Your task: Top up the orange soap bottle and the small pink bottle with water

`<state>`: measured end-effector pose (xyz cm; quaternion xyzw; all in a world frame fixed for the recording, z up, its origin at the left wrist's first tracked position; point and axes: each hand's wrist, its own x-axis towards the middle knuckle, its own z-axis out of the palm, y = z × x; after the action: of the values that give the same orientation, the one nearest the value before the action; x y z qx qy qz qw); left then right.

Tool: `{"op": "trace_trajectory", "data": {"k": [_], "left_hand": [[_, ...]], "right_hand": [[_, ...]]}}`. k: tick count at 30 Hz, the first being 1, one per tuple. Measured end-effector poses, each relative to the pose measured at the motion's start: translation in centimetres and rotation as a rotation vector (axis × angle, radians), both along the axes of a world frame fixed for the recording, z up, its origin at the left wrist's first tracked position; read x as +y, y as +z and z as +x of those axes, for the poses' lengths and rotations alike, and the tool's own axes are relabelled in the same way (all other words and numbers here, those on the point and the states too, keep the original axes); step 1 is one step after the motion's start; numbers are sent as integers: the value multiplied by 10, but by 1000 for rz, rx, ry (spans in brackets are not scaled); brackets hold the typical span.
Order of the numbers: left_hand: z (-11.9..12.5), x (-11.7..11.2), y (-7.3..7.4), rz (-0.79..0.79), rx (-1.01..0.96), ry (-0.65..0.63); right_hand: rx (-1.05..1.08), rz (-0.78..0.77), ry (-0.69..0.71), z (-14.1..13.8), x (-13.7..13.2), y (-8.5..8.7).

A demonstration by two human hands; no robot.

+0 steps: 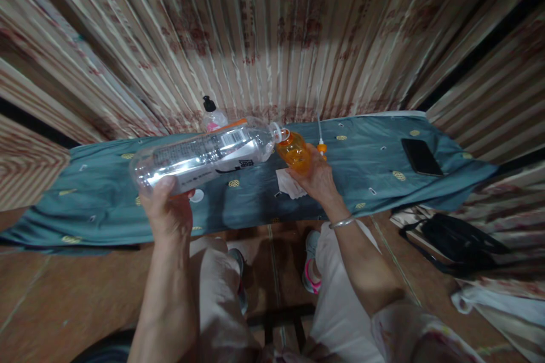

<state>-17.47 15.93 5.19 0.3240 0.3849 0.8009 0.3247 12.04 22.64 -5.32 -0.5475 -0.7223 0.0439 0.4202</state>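
My left hand (pixel 168 204) is closed around the lower end of a large clear plastic bottle (pixel 204 153) with a silver label. The bottle lies nearly level, its neck pointing right. My right hand (pixel 317 178) grips a small orange bottle (pixel 293 150), tilted so that its mouth meets the neck of the clear one. Whether liquid passes between them I cannot tell. Behind my right hand stands an orange pump top (pixel 322 149) with a thin clear tube. Below the orange bottle lies a crumpled white tissue (pixel 290 183). A round white cap (pixel 196 195) sits beside my left hand.
A teal patterned cloth (pixel 366 176) covers the narrow table. At its back stands a clear pump bottle (pixel 214 118) with a black top. A black phone (pixel 421 156) lies at the right. Striped curtains surround the table; a black bag (pixel 460 238) is at the lower right.
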Motion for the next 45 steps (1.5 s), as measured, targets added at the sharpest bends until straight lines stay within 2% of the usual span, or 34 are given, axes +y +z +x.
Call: {"op": "trace_trajectory", "data": {"k": [14,36,45], "left_hand": [[-1,0,-1,3,-11,-5],[-3,2,-3,8,-18,2],[-3,2,-2,-4,-17,4]], "right_hand": [[-11,-23,1,-1,-1,1],[-8,33,17,2,0,0],[-5,-4,13,1,1,0]]}}
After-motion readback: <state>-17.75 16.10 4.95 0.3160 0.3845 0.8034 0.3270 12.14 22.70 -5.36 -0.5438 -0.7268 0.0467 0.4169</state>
